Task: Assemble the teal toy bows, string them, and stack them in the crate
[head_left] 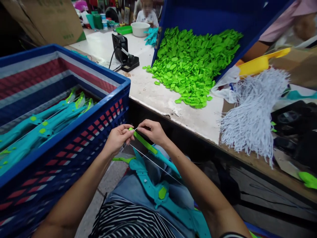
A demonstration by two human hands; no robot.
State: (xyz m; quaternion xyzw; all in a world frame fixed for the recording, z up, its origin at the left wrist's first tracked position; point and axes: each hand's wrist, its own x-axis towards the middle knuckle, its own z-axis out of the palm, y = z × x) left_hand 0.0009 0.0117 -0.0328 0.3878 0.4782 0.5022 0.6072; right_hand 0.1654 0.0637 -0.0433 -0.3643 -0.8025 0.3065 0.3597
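A turquoise toy bow (142,173) with a green hexagonal piece (162,193) lies across my lap. My left hand (119,138) is closed, pinching the bow's bright green end between thumb and fingers. Close beside it, my right hand (154,131) pinches the white string (155,161) at that same end. The string runs slanting down to the right, under my right forearm. A green limb (146,143) stretches from the fingers toward the turquoise body. How the string sits at the tip is too small to make out.
At my left stands a blue crate (99,99) holding several turquoise bows (53,124). The table carries a blue bin (193,15) spilling green pieces (183,66), a soldering iron stand (125,54), a bundle of white strings (252,112) and a yellow scoop (257,66). Other people are beyond.
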